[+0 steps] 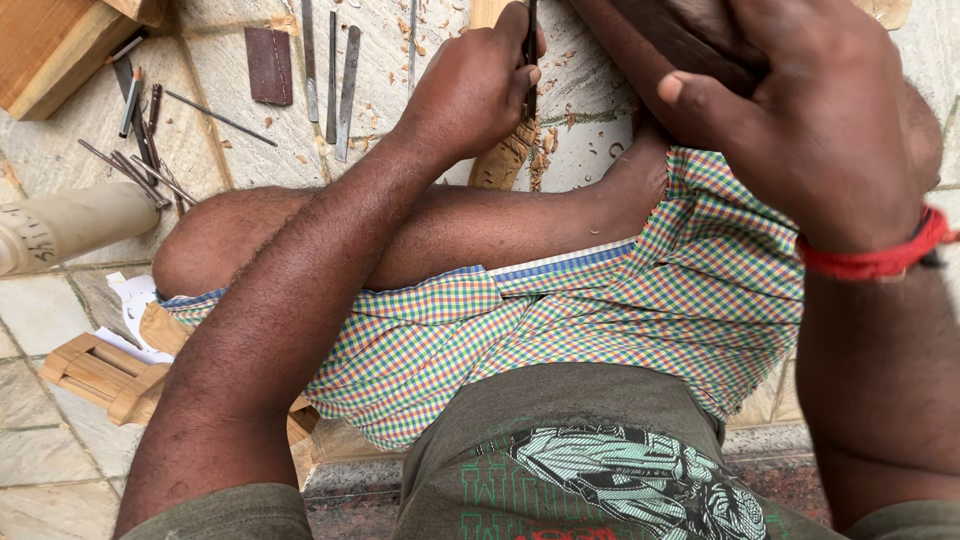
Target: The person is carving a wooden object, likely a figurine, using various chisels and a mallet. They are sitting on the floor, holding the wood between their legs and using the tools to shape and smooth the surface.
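Fingers [500,45] of our left hand [470,90] were curled tight around a thin dark chisel [531,55], its tip set on the carved wooden piece [505,160] lying on the stone floor [600,150] beyond our crossed legs. Farther left lay loose metal tools [335,75] and a wooden block [50,45]. Our right hand [810,130], with a red wristband [880,258], was raised near the camera; we could not tell whether it gripped anything.

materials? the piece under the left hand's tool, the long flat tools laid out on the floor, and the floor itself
Carved piece: looks like pale raw wood, unfinished, with chips scattered beside it. Flat tools: probably steel, dull grey, bare narrow blades. Floor: seemingly stone slabs, matte beige, visible joints. The left hand grips a dark slim tool, likely metal.
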